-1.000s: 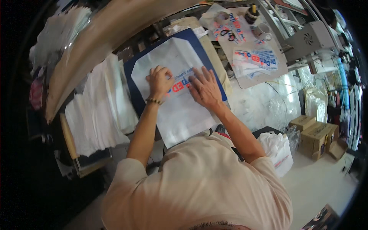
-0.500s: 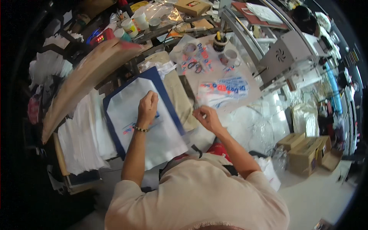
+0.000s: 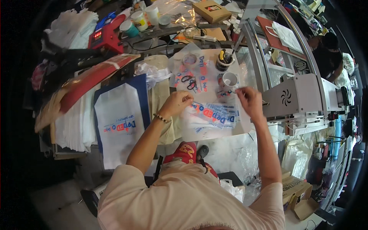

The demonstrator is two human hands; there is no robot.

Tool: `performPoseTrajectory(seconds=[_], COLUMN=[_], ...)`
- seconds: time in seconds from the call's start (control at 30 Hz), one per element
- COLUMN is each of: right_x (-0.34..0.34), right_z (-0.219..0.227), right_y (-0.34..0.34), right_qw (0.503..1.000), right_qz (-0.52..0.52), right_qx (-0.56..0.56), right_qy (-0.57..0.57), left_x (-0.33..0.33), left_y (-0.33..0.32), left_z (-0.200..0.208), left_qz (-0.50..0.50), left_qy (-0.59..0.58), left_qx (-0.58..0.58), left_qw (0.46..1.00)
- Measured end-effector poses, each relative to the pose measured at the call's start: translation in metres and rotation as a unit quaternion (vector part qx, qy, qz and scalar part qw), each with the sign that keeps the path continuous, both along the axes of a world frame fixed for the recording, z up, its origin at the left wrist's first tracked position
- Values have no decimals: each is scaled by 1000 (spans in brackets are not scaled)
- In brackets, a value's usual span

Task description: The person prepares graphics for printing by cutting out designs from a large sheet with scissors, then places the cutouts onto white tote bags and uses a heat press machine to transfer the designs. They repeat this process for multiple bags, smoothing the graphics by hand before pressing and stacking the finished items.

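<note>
Your left hand (image 3: 178, 102) reaches in with palm down, thumb and fingertips drawn close together at the left end of loose film sheets printed in red and blue (image 3: 214, 115); whether they pinch anything cannot be told. Your right hand (image 3: 251, 102) bends at the wrist, fingers curled near a white cylindrical mug (image 3: 230, 79), their grip equally unclear. Beyond sit black-handled scissors (image 3: 189, 81) and a dark pen pot (image 3: 224, 64); a grey metal machine housing (image 3: 285, 97) stands just right. The sheets lie overlapping, slightly fanned, their print bold, on a pale flat board (image 3: 191, 134).
</note>
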State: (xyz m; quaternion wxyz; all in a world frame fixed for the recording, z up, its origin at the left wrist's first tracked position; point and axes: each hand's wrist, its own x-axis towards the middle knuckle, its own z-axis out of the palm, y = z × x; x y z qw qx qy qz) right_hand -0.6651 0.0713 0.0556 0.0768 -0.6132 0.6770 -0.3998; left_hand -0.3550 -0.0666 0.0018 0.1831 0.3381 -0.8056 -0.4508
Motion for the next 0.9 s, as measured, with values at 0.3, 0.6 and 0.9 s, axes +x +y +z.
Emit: performPoseTrajectory(seconds=[0.3, 0.6, 0.9], right_x=[-104, -130, -111], right_z=[-1, -98, -161], right_y=[-233, -412, -498], right_qw=[995, 949, 897], right_qz=[21, 78, 110], right_qx=[15, 194, 335], right_qy=[95, 237, 268], left_x=[-119, -228, -262], left_y=[-164, -340, -428], left_z=[-36, -108, -136], left_qz=[55, 102, 201], left_qy=[32, 132, 116], left_qx=[47, -7, 54], left_qw=[997, 986, 971])
